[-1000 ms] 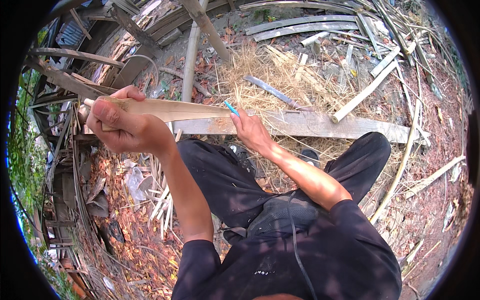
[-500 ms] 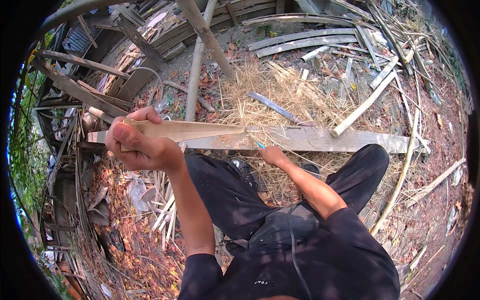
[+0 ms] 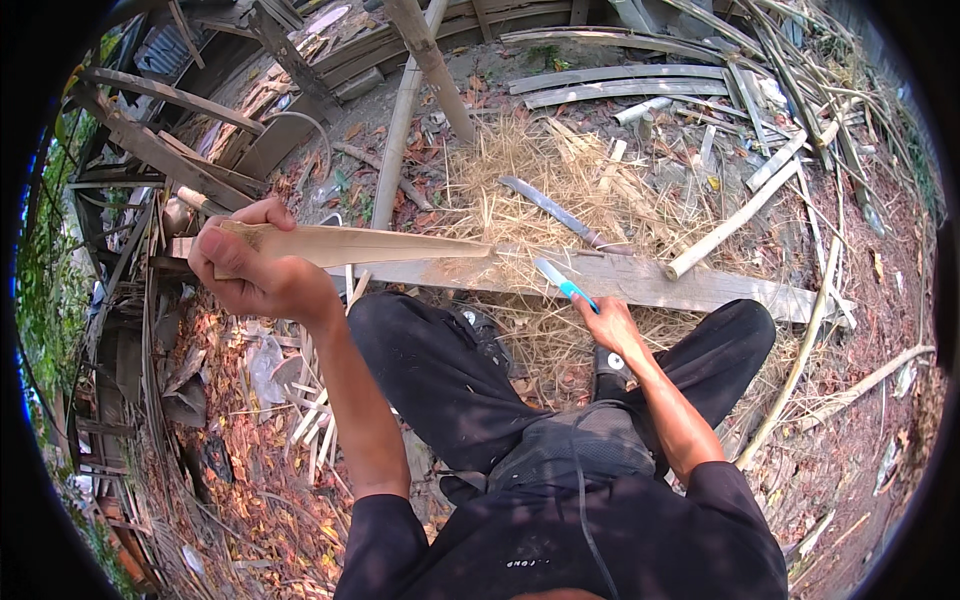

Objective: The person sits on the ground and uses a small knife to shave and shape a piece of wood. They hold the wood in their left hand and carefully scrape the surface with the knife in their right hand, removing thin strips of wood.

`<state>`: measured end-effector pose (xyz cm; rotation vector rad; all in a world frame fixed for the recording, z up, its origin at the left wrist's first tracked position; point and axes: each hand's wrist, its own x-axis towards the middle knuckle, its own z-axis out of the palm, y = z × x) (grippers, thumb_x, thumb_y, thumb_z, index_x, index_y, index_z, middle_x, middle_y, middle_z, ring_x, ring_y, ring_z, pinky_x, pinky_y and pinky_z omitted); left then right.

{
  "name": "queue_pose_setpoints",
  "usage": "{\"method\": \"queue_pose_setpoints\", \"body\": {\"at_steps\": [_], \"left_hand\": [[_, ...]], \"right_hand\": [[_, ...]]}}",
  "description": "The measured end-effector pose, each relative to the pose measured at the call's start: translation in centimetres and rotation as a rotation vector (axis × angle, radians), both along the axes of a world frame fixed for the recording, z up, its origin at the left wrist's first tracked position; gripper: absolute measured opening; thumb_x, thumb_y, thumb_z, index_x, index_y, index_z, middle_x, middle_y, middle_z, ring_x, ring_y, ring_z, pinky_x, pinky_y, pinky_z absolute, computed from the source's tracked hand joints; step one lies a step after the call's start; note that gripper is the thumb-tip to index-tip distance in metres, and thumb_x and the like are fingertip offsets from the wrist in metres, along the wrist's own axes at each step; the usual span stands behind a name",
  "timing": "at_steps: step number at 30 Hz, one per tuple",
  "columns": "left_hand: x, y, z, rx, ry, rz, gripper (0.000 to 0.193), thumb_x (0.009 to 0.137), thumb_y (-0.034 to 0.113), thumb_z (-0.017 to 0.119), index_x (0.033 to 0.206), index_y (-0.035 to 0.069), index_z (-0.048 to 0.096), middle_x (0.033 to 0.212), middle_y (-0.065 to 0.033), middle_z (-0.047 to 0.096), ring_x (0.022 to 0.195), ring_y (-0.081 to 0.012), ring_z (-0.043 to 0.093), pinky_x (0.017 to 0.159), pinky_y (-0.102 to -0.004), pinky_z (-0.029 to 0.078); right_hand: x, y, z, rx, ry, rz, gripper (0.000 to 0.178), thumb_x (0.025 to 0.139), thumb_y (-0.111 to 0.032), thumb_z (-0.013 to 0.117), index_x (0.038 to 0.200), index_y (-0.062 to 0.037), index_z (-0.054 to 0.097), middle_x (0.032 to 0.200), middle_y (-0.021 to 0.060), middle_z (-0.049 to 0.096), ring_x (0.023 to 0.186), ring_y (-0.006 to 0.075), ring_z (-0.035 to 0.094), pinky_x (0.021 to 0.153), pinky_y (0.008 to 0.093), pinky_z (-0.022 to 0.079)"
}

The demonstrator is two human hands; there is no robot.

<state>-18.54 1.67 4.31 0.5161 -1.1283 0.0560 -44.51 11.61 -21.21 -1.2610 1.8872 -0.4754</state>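
Observation:
My left hand (image 3: 262,268) is closed round the thick end of a pale, tapering piece of wood (image 3: 380,243), raised at the left. Its thin tip points right, over a long grey plank (image 3: 710,288) that lies across in front of my knees. In my right hand (image 3: 612,326) is a small knife (image 3: 552,273) with a turquoise handle. Its light blade points up and left, a short way right of the wood's tip and apart from it. Beyond the plank, a machete (image 3: 548,206) with a dark handle rests on straw-coloured shavings (image 3: 500,160).
A pale pole (image 3: 735,222) reaches the plank's right part. Thin sticks (image 3: 318,425) and a clear plastic bag (image 3: 265,370) lie on the leafy ground at left. Long boards (image 3: 625,88) lie at the back; a slanting post (image 3: 432,65) stands near them.
My right hand has moved right and toward me with the knife, away from the wood, so the blade now shows. My left hand has shifted slightly left with the wood.

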Motion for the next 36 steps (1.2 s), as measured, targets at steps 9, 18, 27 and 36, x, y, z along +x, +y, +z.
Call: {"method": "queue_pose_setpoints", "body": {"at_steps": [9,18,27,36], "left_hand": [[1.0,0.1,-0.4,-0.008,-0.041,-0.036,0.031,0.100,0.030,0.037,0.081,0.006,0.036,0.053,-0.0089,0.050,0.049,-0.0118,0.045,0.049,-0.0234,0.037],[1.7,0.2,-0.7,-0.013,-0.002,-0.009,0.035,0.099,0.035,0.039,0.081,0.005,0.036,0.054,-0.0105,0.051,0.047,-0.0131,0.045,0.047,-0.0244,0.038],[-0.4,-0.8,-0.2,-0.023,-0.068,-0.085,0.032,0.099,0.033,0.039,0.082,0.006,0.037,0.053,-0.0116,0.052,0.047,-0.0125,0.046,0.048,-0.0234,0.039],[2.7,-0.8,-0.6,0.020,0.041,0.007,0.035,0.097,0.036,0.042,0.086,0.003,0.039,0.052,-0.0112,0.049,0.044,-0.0134,0.044,0.044,-0.0234,0.036]], "right_hand": [[-0.4,11.0,-4.1,-0.215,0.243,0.021,0.038,0.082,-0.015,0.049,0.115,0.0003,0.042,0.084,0.0277,0.059,0.081,0.0446,0.057,0.072,0.0488,0.044],[-1.4,10.5,-3.2,-0.003,0.172,0.256,0.037,0.082,-0.014,0.050,0.115,0.0018,0.046,0.091,0.0294,0.060,0.089,0.0463,0.058,0.078,0.0513,0.045],[-4.4,-6.7,-10.6,-0.120,0.165,-0.097,0.036,0.088,-0.023,0.051,0.117,-0.0015,0.052,0.090,0.0211,0.064,0.088,0.0345,0.062,0.077,0.0443,0.049],[-3.7,1.5,23.5,-1.382,0.033,0.074,0.057,0.080,-0.034,0.068,0.129,-0.0102,0.049,0.125,0.0137,0.054,0.117,0.0284,0.051,0.097,0.0452,0.039]]}}
